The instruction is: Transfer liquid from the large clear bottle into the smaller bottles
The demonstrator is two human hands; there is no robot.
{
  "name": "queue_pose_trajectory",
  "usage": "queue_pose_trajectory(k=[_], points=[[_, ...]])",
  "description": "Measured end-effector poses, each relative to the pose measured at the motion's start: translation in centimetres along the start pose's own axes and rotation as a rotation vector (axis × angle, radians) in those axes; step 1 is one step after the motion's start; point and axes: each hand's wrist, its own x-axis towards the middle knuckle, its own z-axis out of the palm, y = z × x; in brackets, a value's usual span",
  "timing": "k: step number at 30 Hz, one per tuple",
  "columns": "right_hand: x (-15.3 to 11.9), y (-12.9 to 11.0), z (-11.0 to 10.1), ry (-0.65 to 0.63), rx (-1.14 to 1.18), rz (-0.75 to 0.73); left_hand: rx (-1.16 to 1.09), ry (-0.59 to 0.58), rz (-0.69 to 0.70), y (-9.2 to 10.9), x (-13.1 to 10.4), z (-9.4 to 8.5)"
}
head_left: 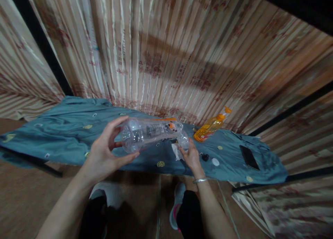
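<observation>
A clear plastic bottle (156, 131) with an orange-marked label lies sideways in the air between my hands, above the cloth-covered bench. My left hand (106, 145) grips its base end, with thumb below and fingers above. At the narrower neck end, my right hand (191, 155) has its fingers closed round the bottle. A crumpled white piece, like tissue (177, 151), shows beside my right fingers; whether they hold it or it lies on the cloth I cannot tell. A bracelet (200, 180) circles my right wrist.
A pump bottle of orange liquid (208, 128) leans on the teal cloth (137, 161). Nearer lie a small black object (205, 157), a white disc (215, 161) and a dark phone (249, 157). Patterned curtains (156, 58) hang behind; black frame bars (43, 41) flank the bench.
</observation>
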Motion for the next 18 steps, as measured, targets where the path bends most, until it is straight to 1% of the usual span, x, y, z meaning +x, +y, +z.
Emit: queue_pose_trajectory(k=[18], points=[[-0.09, -0.08, 0.13, 0.009, -0.004, 0.01, -0.003, 0.0, 0.013, -0.37, -0.02, -0.03]])
